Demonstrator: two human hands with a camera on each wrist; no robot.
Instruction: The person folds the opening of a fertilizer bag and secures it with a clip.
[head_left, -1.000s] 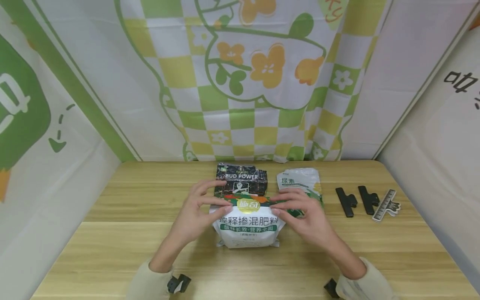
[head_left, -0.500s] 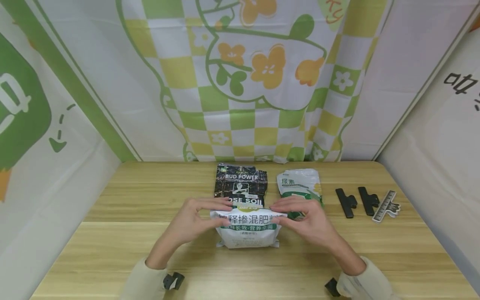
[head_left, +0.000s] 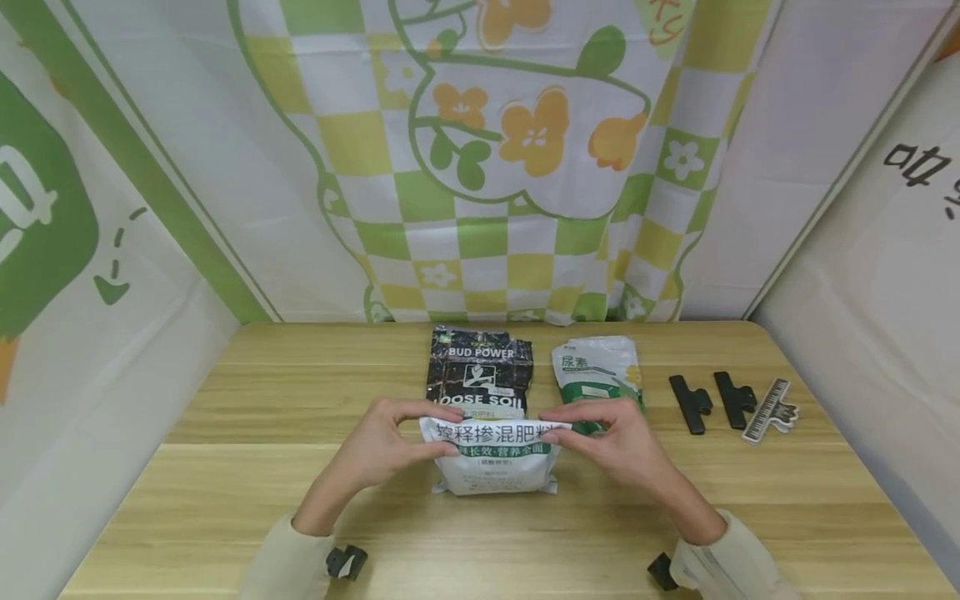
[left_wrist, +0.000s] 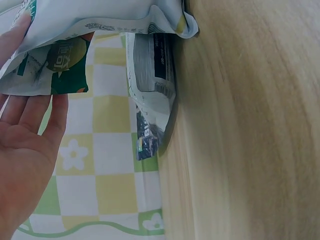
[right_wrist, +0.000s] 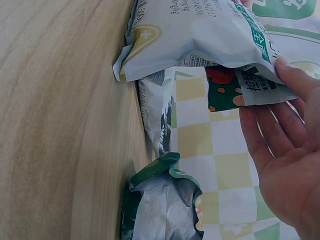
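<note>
A white fertiliser bag (head_left: pixel 495 454) with green print and Chinese characters lies on the wooden table (head_left: pixel 225 467) in front of me. Its top is folded over toward me. My left hand (head_left: pixel 390 437) pinches the folded edge at its left end, and my right hand (head_left: pixel 611 437) pinches the right end. In the left wrist view the fold of the white bag (left_wrist: pixel 75 45) sits between thumb and fingers of the left hand (left_wrist: pixel 30 145). The right wrist view shows the right hand (right_wrist: pixel 280 150) holding the white bag's (right_wrist: pixel 200 35) flap the same way.
Behind the white bag lie a black "BUD POWER" soil bag (head_left: pixel 480 371) and a green-and-white bag (head_left: pixel 596 375). Two black clips (head_left: pixel 712 400) and a ruler-patterned clip (head_left: pixel 768 410) lie at the right. Printed cloth walls (head_left: pixel 487 167) enclose the table.
Both hands have folded the white bag's top down toward me, hiding its orange-green band and yellow logo. More of the black bag behind now shows.
</note>
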